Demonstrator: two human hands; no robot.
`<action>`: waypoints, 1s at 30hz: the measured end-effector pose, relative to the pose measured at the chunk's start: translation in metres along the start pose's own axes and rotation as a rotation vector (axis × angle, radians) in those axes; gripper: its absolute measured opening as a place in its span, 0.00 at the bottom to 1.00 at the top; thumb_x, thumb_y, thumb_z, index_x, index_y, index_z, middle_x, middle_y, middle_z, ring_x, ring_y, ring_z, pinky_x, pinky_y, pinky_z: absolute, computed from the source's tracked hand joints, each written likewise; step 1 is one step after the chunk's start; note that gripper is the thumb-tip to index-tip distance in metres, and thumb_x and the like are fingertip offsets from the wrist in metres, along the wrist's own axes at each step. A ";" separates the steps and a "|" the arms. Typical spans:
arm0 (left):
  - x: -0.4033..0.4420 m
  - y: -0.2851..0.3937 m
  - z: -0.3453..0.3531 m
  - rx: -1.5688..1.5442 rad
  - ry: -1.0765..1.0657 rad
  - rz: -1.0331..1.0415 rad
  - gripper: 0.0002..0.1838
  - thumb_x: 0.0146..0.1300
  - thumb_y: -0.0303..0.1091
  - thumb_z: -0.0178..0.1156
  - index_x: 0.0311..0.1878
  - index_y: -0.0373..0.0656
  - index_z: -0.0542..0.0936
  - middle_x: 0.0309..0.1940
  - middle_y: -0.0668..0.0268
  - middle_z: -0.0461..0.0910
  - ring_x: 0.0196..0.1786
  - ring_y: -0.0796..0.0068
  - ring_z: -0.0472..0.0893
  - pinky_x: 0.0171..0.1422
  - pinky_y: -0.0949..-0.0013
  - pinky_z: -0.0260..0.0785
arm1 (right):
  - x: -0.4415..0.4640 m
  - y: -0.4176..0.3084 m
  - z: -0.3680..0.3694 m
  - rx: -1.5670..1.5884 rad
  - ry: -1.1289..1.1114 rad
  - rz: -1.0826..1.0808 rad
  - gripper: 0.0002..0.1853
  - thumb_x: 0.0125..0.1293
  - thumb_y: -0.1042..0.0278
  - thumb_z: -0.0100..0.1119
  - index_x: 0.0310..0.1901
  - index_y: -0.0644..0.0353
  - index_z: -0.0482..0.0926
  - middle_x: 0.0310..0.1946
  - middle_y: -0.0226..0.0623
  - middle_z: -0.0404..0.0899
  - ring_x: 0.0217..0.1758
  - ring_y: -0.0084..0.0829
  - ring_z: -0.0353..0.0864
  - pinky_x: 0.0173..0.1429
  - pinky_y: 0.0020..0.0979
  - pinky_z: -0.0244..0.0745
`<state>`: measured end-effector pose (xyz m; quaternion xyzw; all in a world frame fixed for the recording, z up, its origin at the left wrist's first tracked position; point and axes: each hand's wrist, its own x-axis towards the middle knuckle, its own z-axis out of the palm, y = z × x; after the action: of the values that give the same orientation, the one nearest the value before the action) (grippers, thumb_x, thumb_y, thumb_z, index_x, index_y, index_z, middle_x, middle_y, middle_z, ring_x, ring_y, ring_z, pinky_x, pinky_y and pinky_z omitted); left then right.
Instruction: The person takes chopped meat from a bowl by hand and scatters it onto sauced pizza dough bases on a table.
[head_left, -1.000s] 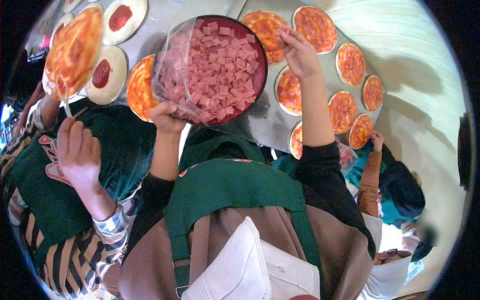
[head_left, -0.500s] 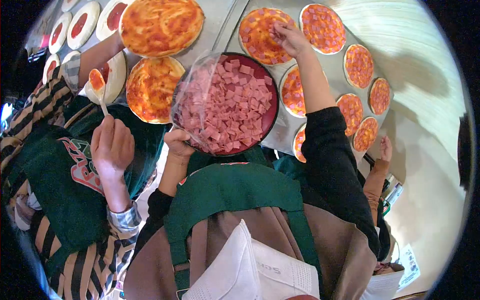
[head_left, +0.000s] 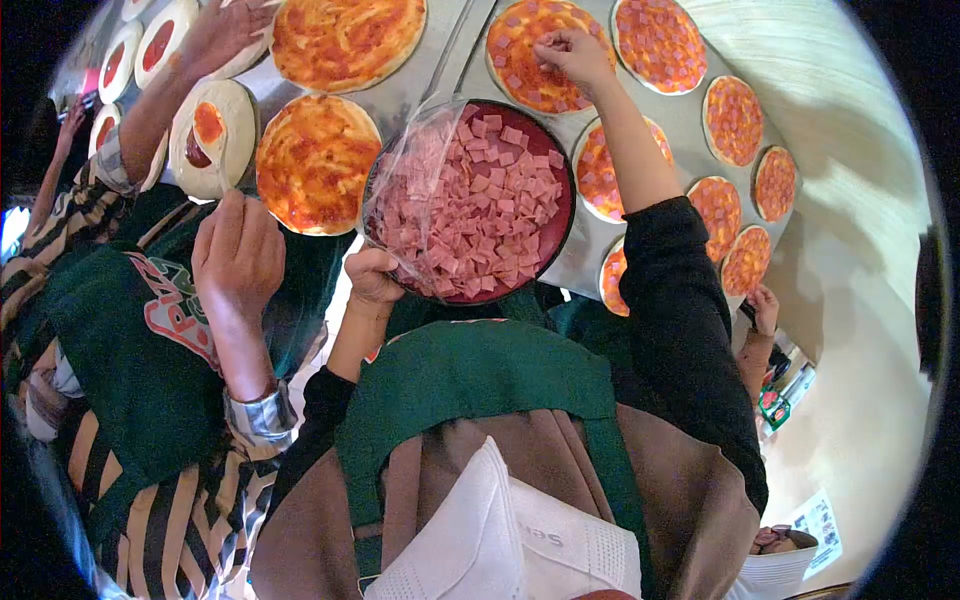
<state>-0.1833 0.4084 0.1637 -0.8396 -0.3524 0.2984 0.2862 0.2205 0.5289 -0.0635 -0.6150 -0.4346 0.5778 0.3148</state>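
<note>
My left hand (head_left: 373, 278) grips the near-left rim of a round dark-red pan (head_left: 560, 215). Diced pink ham (head_left: 490, 205) fills most of it, and clear plastic film (head_left: 415, 190) covers its left side. My right hand (head_left: 580, 62) is over a sauced pizza base (head_left: 515, 65) beyond the pan, fingers bunched and pointing down. Whatever they may hold is hidden. Ham pieces lie scattered on that base, more sparsely than on the neighbouring pizza (head_left: 660, 45).
Several ham-topped pizzas (head_left: 733, 120) cover the metal tray at right. Two sauced bases (head_left: 318, 165) lie left of the pan. At left, a co-worker's hand (head_left: 240, 250) holds a spoon over a dough round (head_left: 240, 125). Another person's hand (head_left: 765, 310) is at the right tray edge.
My right hand has shifted a little left over the same base. The co-worker's spoon has come down onto a dough round, and their other hand has moved up and away from the sauced pizza.
</note>
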 end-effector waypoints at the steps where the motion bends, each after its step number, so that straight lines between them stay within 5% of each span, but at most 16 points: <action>1: 0.001 0.001 0.002 -0.249 -0.024 -0.027 0.09 0.57 0.30 0.50 0.38 0.36 0.72 0.39 0.64 0.72 0.47 0.70 0.71 0.47 0.70 0.65 | 0.003 0.002 0.001 -0.176 0.009 -0.058 0.11 0.52 0.67 0.61 0.34 0.66 0.75 0.25 0.36 0.78 0.28 0.25 0.78 0.33 0.24 0.73; 2: 0.003 0.002 0.003 -0.497 -0.048 -0.055 0.08 0.55 0.30 0.51 0.36 0.35 0.72 0.39 0.63 0.72 0.50 0.68 0.71 0.48 0.69 0.66 | 0.005 0.004 0.001 -0.175 0.007 -0.056 0.11 0.52 0.67 0.61 0.34 0.66 0.75 0.25 0.36 0.78 0.28 0.25 0.78 0.33 0.24 0.73; 4: 0.007 0.004 0.003 -0.415 0.024 -0.085 0.08 0.55 0.29 0.51 0.35 0.35 0.72 0.39 0.63 0.72 0.49 0.68 0.72 0.47 0.69 0.66 | 0.007 0.003 0.005 -0.512 0.089 -0.136 0.11 0.50 0.64 0.62 0.31 0.62 0.77 0.24 0.36 0.78 0.28 0.27 0.78 0.34 0.27 0.72; 9: 0.013 0.000 0.001 -0.519 0.213 -0.145 0.07 0.53 0.30 0.51 0.32 0.36 0.72 0.37 0.63 0.73 0.47 0.67 0.72 0.45 0.68 0.66 | 0.000 -0.006 0.015 -0.680 0.155 -0.322 0.10 0.47 0.63 0.62 0.31 0.57 0.79 0.24 0.37 0.77 0.29 0.32 0.77 0.36 0.31 0.71; 11: 0.023 -0.006 -0.017 -0.337 0.294 -0.030 0.05 0.52 0.29 0.52 0.28 0.37 0.72 0.35 0.63 0.72 0.47 0.66 0.72 0.45 0.67 0.66 | 0.004 -0.001 0.015 -0.661 0.152 -0.342 0.10 0.46 0.63 0.62 0.32 0.57 0.79 0.24 0.38 0.77 0.29 0.33 0.77 0.36 0.32 0.71; 13: 0.025 -0.007 -0.020 -0.346 0.295 -0.026 0.05 0.51 0.29 0.52 0.26 0.38 0.72 0.35 0.63 0.72 0.47 0.66 0.72 0.45 0.67 0.66 | 0.011 0.006 0.014 -0.910 0.254 -0.570 0.12 0.46 0.62 0.63 0.33 0.55 0.79 0.23 0.37 0.77 0.29 0.33 0.77 0.36 0.32 0.71; 21: 0.025 0.002 -0.020 -0.363 0.245 -0.052 0.05 0.50 0.30 0.51 0.26 0.38 0.72 0.34 0.63 0.72 0.47 0.66 0.73 0.45 0.66 0.66 | 0.019 0.008 -0.007 -0.314 0.170 -0.117 0.14 0.52 0.58 0.60 0.37 0.58 0.79 0.24 0.35 0.78 0.24 0.24 0.76 0.31 0.26 0.71; 22: 0.028 -0.001 -0.028 -0.325 0.229 -0.022 0.06 0.56 0.29 0.47 0.30 0.37 0.71 0.35 0.64 0.71 0.46 0.70 0.72 0.45 0.72 0.66 | 0.017 0.003 -0.006 -0.255 0.119 -0.086 0.15 0.53 0.57 0.59 0.39 0.59 0.78 0.25 0.35 0.79 0.23 0.22 0.76 0.30 0.25 0.71; 26: 0.031 -0.002 -0.029 -0.067 0.163 0.046 0.05 0.60 0.26 0.45 0.33 0.35 0.70 0.35 0.63 0.70 0.43 0.73 0.72 0.42 0.78 0.65 | 0.013 -0.010 -0.004 -0.490 0.103 -0.098 0.15 0.53 0.58 0.59 0.38 0.60 0.78 0.27 0.36 0.79 0.26 0.26 0.77 0.33 0.28 0.72; 30: 0.034 -0.001 -0.034 -0.224 0.204 0.009 0.06 0.61 0.27 0.45 0.34 0.34 0.70 0.35 0.64 0.70 0.43 0.73 0.72 0.41 0.78 0.65 | 0.039 0.010 -0.001 -0.702 0.200 -0.335 0.13 0.52 0.61 0.59 0.35 0.60 0.77 0.29 0.39 0.79 0.31 0.33 0.78 0.37 0.33 0.72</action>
<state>-0.1400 0.4262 0.1769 -0.8939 -0.3487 0.1716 0.2236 0.2220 0.5599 -0.0896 -0.6590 -0.6670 0.2721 0.2163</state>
